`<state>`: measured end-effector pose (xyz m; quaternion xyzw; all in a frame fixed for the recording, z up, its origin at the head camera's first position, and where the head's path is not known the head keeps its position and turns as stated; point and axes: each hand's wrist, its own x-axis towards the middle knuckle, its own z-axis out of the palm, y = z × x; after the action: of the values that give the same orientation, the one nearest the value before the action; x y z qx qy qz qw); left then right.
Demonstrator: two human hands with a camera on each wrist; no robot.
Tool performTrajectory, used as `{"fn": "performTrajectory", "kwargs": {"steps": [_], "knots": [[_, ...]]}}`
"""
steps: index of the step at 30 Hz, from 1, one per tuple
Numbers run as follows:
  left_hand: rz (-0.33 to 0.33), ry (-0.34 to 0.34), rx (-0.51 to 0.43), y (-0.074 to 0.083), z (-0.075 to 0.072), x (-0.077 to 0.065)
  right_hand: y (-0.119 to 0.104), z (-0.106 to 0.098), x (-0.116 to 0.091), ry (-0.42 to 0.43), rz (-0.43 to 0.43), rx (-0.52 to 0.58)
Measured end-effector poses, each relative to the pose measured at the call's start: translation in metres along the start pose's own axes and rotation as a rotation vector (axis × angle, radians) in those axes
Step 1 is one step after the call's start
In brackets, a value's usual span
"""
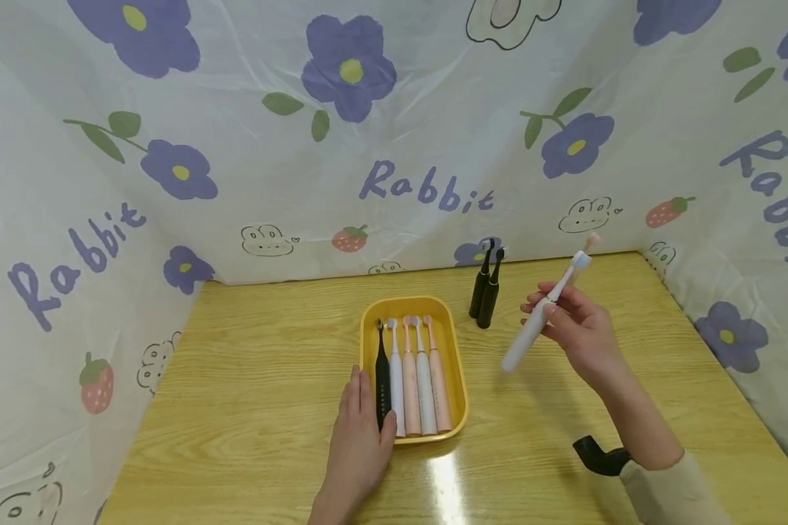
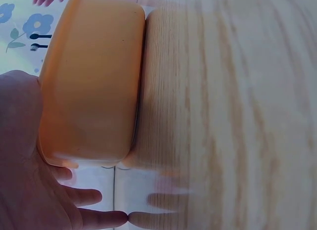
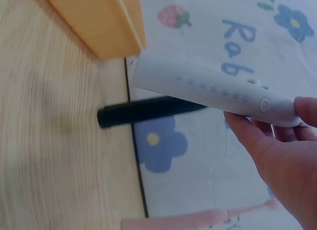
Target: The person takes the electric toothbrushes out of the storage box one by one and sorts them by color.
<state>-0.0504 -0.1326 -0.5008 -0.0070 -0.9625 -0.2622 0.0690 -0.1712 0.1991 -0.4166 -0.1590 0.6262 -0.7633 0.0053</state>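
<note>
A white electric toothbrush [image 1: 529, 335], bristles upward and tilted, is pinched by my right hand [image 1: 584, 328] above the table. In the right wrist view a row of marks and a round button show on its handle [image 3: 198, 89]. My left hand [image 1: 361, 437] rests with straight fingers against the left side of the yellow tray [image 1: 458, 379], its thumb by the near left corner. Inside the tray lie a black toothbrush [image 1: 382, 375], a white toothbrush [image 1: 396, 386], a pink toothbrush [image 1: 410, 386] and others side by side, heads pointing away.
Two black toothbrushes [image 1: 489, 302] stand upright right of the tray. Behind my right hand a pink toothbrush [image 3: 183, 221] stands, mostly hidden in the head view. A black curved piece [image 1: 600, 457] shows beside my right wrist. Printed cloth [image 1: 289, 197] encloses the wooden table [image 1: 249, 364] at back and sides.
</note>
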Motion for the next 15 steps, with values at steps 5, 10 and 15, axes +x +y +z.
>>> {"fn": "performTrajectory", "kwargs": {"steps": [5, 10, 15], "knots": [[0.002, 0.001, 0.004, 0.0, 0.001, 0.0, 0.005, -0.025, -0.002, 0.079, -0.015, 0.037], [0.002, -0.004, 0.0, 0.0, 0.0, 0.0, 0.013, -0.05, -0.002, 0.239, -0.023, 0.026], [0.008, 0.003, 0.006, 0.0, -0.001, 0.0, 0.016, -0.07, -0.003, 0.429, -0.026, -0.024]]}}
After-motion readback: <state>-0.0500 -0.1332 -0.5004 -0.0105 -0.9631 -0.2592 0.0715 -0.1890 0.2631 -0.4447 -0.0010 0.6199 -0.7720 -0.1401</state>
